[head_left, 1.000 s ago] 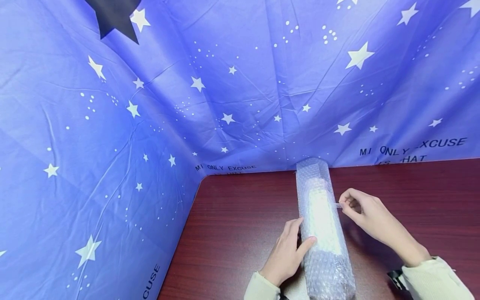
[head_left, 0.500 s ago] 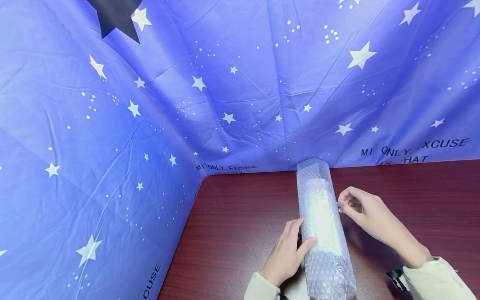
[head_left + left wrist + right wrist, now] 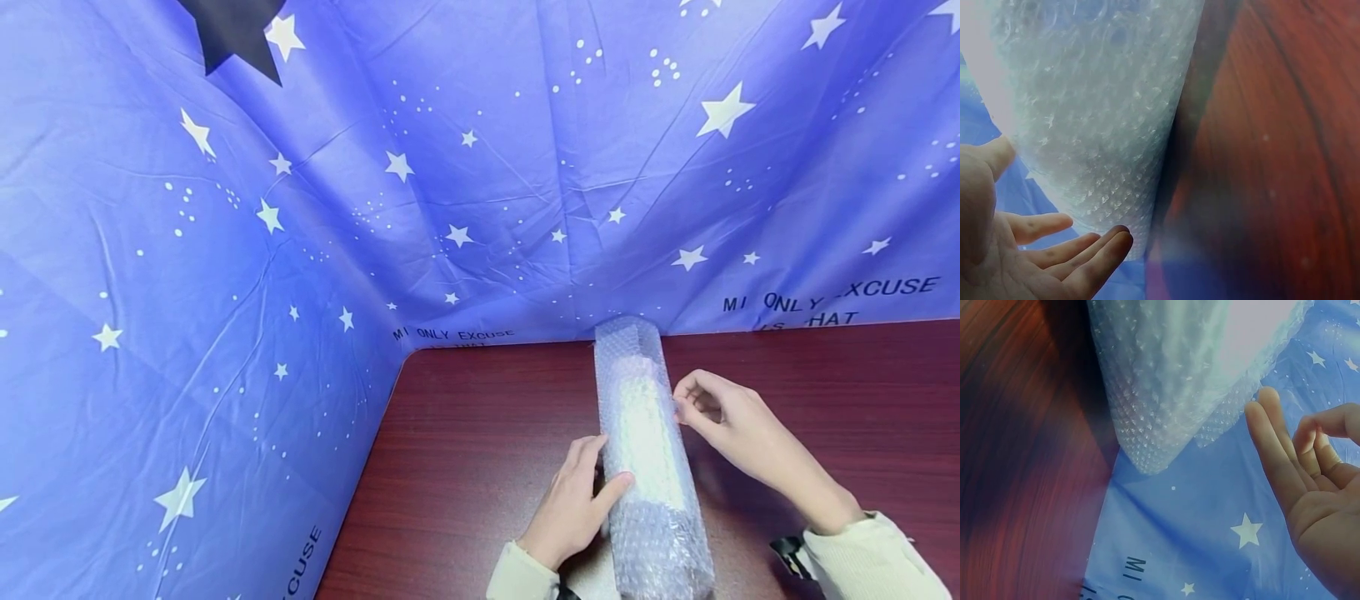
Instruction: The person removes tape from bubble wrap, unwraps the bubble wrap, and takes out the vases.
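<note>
A long bubble-wrapped bundle (image 3: 656, 533) lies on the table, with something bright white inside its clear layers. My left hand (image 3: 570, 504) rests against its left side, thumb on top; in the left wrist view that hand's (image 3: 1029, 262) fingers are extended beside the bubble wrap (image 3: 1097, 100). To the right, my right hand (image 3: 738, 425) pinches a small clear strip between thumb and index finger, at the bundle's right side. The strip is barely visible now. In the right wrist view the right hand's (image 3: 1319, 500) other fingers stretch out near the bubble wrap (image 3: 1166, 375).
The dark red wooden table (image 3: 450, 425) extends to both sides of the bundle. Blue star-printed cloth (image 3: 510, 183) hangs behind and at left, meeting the table's back edge by the bundle's far end. Part of a pale sheet (image 3: 592, 575) shows beside the bundle near the left wrist.
My right hand has moved slightly left, closer to the bundle, and the clear strip between its fingers and the bundle shows less. The left hand keeps its place.
</note>
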The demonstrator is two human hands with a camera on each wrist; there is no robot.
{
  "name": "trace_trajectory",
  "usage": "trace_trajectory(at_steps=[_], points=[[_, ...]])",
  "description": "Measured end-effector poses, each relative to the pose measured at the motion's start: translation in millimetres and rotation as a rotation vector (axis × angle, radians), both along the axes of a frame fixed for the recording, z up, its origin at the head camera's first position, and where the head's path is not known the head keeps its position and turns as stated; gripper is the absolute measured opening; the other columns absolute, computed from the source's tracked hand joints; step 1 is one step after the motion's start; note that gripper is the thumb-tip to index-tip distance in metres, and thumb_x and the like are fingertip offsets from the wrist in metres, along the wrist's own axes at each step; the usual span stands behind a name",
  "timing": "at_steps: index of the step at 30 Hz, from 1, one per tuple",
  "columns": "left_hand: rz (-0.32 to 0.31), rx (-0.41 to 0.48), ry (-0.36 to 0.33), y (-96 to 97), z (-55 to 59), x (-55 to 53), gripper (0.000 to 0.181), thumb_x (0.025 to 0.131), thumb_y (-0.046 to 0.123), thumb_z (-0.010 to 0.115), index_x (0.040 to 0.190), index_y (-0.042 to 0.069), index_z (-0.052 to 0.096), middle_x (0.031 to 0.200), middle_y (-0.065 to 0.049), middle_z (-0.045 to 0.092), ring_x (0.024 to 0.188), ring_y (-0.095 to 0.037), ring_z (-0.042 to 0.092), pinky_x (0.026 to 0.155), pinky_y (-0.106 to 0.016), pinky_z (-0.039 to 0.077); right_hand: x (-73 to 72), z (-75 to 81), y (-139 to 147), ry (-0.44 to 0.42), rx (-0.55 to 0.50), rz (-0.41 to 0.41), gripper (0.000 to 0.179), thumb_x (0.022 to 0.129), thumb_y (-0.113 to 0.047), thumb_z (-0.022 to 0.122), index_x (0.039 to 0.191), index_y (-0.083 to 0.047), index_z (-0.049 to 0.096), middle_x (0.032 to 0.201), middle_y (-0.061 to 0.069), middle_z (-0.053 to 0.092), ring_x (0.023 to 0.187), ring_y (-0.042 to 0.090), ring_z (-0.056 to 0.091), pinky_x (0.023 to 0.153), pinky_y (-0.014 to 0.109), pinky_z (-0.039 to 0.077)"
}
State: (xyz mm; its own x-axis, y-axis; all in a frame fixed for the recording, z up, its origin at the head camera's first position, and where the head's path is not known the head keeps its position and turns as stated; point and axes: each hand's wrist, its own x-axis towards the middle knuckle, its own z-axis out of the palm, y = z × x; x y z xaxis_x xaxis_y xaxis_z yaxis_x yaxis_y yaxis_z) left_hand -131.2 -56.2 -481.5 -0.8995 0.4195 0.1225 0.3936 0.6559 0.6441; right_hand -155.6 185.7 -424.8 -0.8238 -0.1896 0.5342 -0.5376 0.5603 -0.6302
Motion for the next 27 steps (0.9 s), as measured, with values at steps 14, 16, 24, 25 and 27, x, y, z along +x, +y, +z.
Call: trace_trajectory(at_steps=[14, 16, 24, 25, 27], points=[[0.005, 0.001, 0.021, -2.3, 6.6, 0.9, 0.061, 0.103, 0.056, 0.038, 0.149, 0.017, 0.041, 0.146, 0.003, 0.047, 0.129, -0.014, 0.051, 0.104, -0.036, 0.047, 2.0, 4.9, -6.8, -0.070, -0.037, 0.053, 0.014, 0.092, 0.008, 0.062, 0.092, -0.006, 0.058, 0.084, 0.000, 0.066, 0.075, 0.001, 0.068, 0.067, 0.011, 0.053], [0.007, 0.013, 0.022, -2.8, 8.3, 1.0, 0.060, 0.103, 0.055, 0.039, 0.149, 0.017, 0.043, 0.144, 0.004, 0.048, 0.125, -0.013, 0.053, 0.103, -0.035, 0.048, 2.1, 5.5, -7.7, -0.074, -0.037, 0.055, 0.014, 0.092, 0.008, 0.061, 0.092, -0.006, 0.058, 0.084, 0.000, 0.066, 0.075, 0.001, 0.068, 0.067, 0.011, 0.053], [0.010, 0.026, 0.044, -3.2, 15.7, 2.6, 0.057, 0.103, 0.051, 0.041, 0.147, 0.015, 0.044, 0.143, 0.003, 0.049, 0.121, -0.011, 0.056, 0.100, -0.035, 0.049, 1.3, 5.7, -11.7, -0.078, -0.047, 0.078, 0.013, 0.093, 0.007, 0.061, 0.092, -0.006, 0.058, 0.084, 0.000, 0.067, 0.076, 0.002, 0.069, 0.067, 0.013, 0.054], [0.014, 0.025, 0.049, -3.1, 16.6, 2.9, 0.057, 0.103, 0.051, 0.041, 0.147, 0.015, 0.045, 0.143, 0.003, 0.049, 0.122, -0.012, 0.055, 0.101, -0.035, 0.049, 1.3, 5.9, -12.4, -0.080, -0.050, 0.084, 0.013, 0.093, 0.007, 0.060, 0.092, -0.005, 0.058, 0.084, 0.001, 0.067, 0.076, 0.002, 0.069, 0.067, 0.013, 0.054], [0.020, 0.025, 0.060, -2.9, 18.3, 3.5, 0.057, 0.103, 0.052, 0.040, 0.147, 0.016, 0.045, 0.143, 0.003, 0.049, 0.125, -0.013, 0.054, 0.102, -0.038, 0.048, 1.3, 6.1, -13.7, -0.081, -0.053, 0.092, 0.012, 0.093, 0.007, 0.060, 0.093, -0.005, 0.058, 0.084, 0.001, 0.067, 0.076, 0.002, 0.069, 0.067, 0.014, 0.055]])
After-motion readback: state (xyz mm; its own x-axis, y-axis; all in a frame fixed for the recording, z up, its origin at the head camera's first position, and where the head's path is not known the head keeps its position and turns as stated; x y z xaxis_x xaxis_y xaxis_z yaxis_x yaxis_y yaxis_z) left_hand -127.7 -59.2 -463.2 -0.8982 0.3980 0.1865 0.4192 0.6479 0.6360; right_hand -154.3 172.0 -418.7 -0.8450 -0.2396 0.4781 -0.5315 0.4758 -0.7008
